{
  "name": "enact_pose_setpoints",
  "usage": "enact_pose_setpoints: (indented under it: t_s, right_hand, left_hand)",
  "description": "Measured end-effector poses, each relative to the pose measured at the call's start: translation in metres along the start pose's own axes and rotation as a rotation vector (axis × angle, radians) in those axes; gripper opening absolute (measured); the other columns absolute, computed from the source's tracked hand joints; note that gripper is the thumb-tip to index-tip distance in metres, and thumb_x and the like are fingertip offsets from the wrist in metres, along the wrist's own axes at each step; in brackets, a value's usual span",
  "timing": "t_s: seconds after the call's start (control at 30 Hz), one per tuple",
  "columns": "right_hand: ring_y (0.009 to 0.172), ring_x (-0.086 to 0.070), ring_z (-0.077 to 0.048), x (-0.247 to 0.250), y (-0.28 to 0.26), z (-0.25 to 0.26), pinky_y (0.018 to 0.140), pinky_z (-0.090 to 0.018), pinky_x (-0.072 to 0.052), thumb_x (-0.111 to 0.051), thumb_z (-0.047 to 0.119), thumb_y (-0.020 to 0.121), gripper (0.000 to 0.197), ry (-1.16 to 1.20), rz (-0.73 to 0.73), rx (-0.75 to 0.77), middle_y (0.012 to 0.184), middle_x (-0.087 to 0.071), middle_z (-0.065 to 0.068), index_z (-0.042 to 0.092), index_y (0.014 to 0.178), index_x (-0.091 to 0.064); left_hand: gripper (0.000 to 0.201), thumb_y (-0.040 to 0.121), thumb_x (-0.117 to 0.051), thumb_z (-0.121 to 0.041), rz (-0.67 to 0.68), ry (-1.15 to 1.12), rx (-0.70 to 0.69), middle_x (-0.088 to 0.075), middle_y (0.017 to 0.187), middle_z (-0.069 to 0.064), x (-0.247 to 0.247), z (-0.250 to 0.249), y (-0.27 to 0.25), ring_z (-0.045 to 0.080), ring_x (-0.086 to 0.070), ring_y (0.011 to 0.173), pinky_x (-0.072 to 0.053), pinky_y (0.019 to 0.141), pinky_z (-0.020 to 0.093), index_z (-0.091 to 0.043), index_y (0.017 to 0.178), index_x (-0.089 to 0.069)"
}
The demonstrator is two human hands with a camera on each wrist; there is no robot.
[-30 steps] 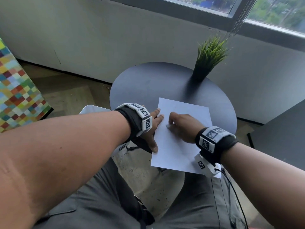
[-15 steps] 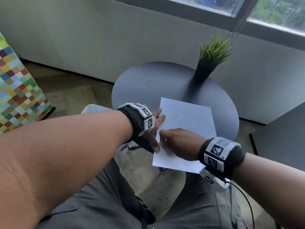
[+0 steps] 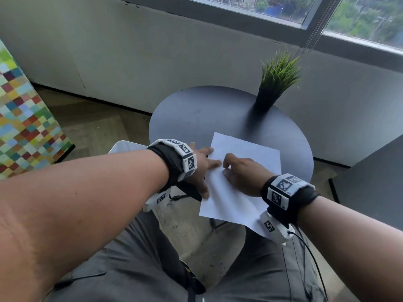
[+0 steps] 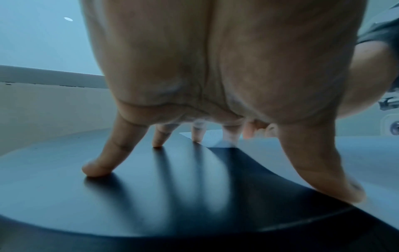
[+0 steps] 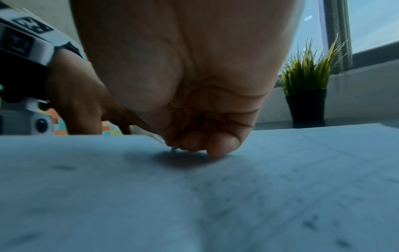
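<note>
Paper, a white rectangular sheet (image 3: 244, 147), lies flat on the round dark table (image 3: 196, 114), its near end overhanging the edge. The left grip (image 3: 201, 165) is spread wide, with its fingertips on the table and on the sheet's left edge. The right grip (image 3: 242, 173) is curled tight, its fingertips pressing the sheet and holding nothing.

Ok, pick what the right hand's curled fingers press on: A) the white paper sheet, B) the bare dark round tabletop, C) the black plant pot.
A: the right hand sets its curled fingertips on the white paper sheet.
</note>
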State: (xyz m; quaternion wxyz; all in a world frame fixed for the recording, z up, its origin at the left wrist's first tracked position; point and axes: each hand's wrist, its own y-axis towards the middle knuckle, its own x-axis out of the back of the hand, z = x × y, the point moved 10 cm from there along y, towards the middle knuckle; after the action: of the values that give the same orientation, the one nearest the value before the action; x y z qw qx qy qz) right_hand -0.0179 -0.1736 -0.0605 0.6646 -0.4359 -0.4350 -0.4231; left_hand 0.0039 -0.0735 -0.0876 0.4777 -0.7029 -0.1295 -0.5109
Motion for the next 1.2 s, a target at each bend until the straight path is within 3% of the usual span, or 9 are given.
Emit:
enact_pose_setpoints:
  t_s: [0.2,0.27,0.4,0.47,0.57,0.67,0.83,1.03,1.2]
  right_hand:
    - [0.093,-0.057,-0.025,-0.013,-0.019,0.033,0.076,-0.034,-0.043,-0.05,0.019,0.095,0.015,-0.002,0.111,0.218,0.103,-0.066,-0.003,0.019,0.11,-0.05]
    - [0.096,-0.057,-0.025,-0.013,-0.017,0.02,0.077,-0.032,-0.043,-0.051,0.021,0.094,0.016,0.008,0.117,0.156,0.105,-0.066,-0.003,0.021,0.11,-0.051]
    - [0.096,-0.056,-0.03,0.003,-0.006,-0.033,0.081,-0.035,-0.046,-0.05,0.032,0.094,0.016,0.112,-0.009,-0.156,0.103,-0.065,-0.009,0.02,0.106,-0.052]
    - [0.097,-0.056,-0.031,0.003,-0.008,-0.031,0.083,-0.036,-0.047,-0.049,0.03,0.094,0.017,0.109,-0.023,-0.17,0.105,-0.064,-0.011,0.02,0.107,-0.051]
    - [0.096,-0.057,-0.03,-0.018,-0.019,0.016,0.082,-0.038,-0.047,-0.048,0.028,0.095,0.018,0.102,0.113,0.045,0.106,-0.064,-0.009,0.02,0.111,-0.049]
    - [0.092,-0.057,-0.023,-0.026,-0.027,0.039,0.074,-0.03,-0.041,-0.052,0.024,0.094,0.014,0.047,0.212,0.197,0.101,-0.065,-0.002,0.02,0.108,-0.053]
    - [0.096,-0.056,-0.032,0.011,-0.004,-0.041,0.076,-0.035,-0.046,-0.049,0.033,0.094,0.014,-0.009,-0.03,-0.159,0.099,-0.062,-0.009,0.022,0.101,-0.047]
    - [0.088,-0.055,-0.025,-0.02,-0.034,0.026,0.076,-0.036,-0.045,-0.051,0.024,0.095,0.011,-0.013,0.178,0.188,0.096,-0.064,-0.005,0.02,0.104,-0.05]
    - [0.086,-0.055,-0.032,0.01,-0.006,-0.042,0.07,-0.035,-0.045,-0.046,0.034,0.095,0.016,-0.026,-0.033,-0.151,0.093,-0.061,-0.01,0.019,0.101,-0.047]
  left_hand:
    - [0.13,0.054,-0.072,-0.083,0.035,-0.016,0.013,0.02,0.165,-0.011,-0.009,0.002,0.0,0.047,0.012,0.149,-0.015,0.117,0.067,-0.054,0.151,0.008]
    - [0.126,0.056,-0.064,-0.09,0.034,-0.019,0.017,0.02,0.165,-0.01,-0.01,0.001,0.001,0.047,0.013,0.149,-0.012,0.117,0.066,-0.053,0.152,0.009]
    - [0.121,0.06,-0.06,-0.091,0.003,-0.064,0.034,0.019,0.165,-0.011,-0.011,-0.001,0.003,0.047,0.014,0.148,-0.012,0.117,0.067,-0.052,0.153,0.008]
    - [0.124,0.059,-0.063,-0.089,0.003,-0.059,0.038,0.021,0.165,-0.01,-0.012,-0.002,0.003,0.048,0.015,0.148,-0.014,0.116,0.069,-0.05,0.153,0.009]
    - [0.128,0.06,-0.066,-0.087,0.019,-0.051,0.031,0.024,0.164,-0.008,-0.013,-0.003,0.001,0.049,0.018,0.147,-0.013,0.114,0.069,-0.048,0.153,0.012]
    - [0.131,0.058,-0.068,-0.086,0.029,-0.052,0.029,0.027,0.163,-0.007,-0.013,-0.003,0.0,0.05,0.02,0.146,-0.013,0.115,0.07,-0.048,0.153,0.014]
    - [0.132,0.055,-0.071,-0.085,0.048,-0.058,0.045,0.027,0.163,-0.006,-0.013,-0.004,0.003,0.052,0.02,0.145,-0.011,0.115,0.072,-0.055,0.149,0.017]
    - [0.13,0.058,-0.07,-0.084,0.061,-0.034,0.049,0.029,0.163,-0.003,-0.008,-0.006,0.0,0.053,0.019,0.145,-0.009,0.115,0.071,-0.055,0.149,0.019]
    - [0.131,0.058,-0.07,-0.085,0.059,-0.036,0.062,0.028,0.163,-0.002,-0.008,-0.006,0.002,0.054,0.017,0.145,-0.008,0.114,0.071,-0.055,0.149,0.02]
